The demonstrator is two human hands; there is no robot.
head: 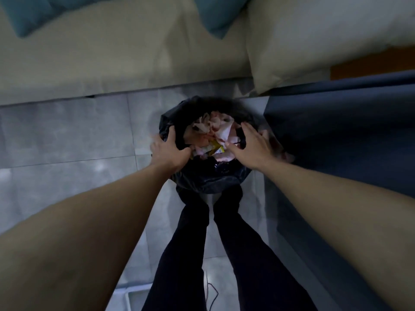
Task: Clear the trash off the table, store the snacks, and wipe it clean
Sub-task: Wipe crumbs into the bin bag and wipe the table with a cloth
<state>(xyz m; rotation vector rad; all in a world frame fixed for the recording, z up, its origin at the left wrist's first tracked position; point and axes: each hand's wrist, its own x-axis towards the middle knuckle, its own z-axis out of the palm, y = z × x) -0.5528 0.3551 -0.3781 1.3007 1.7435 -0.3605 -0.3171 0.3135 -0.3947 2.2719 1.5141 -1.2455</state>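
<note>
Black bag (208, 178) blurs where left hand (168, 151) holds it.

A black bin bag (208, 178) stands open on the floor (67, 135), heaped with crumpled pale tissues (215, 126) and a yellow wrapper (216, 149).

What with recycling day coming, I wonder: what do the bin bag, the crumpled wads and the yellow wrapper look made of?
Bin bag: thin plastic film, black and glossy; it crinkles and shows small highlights. Crumpled wads: soft paper, likely tissue, matte pinkish white with ragged folds. Yellow wrapper: probably printed plastic or foil film; too blurred to be sure.
</note>
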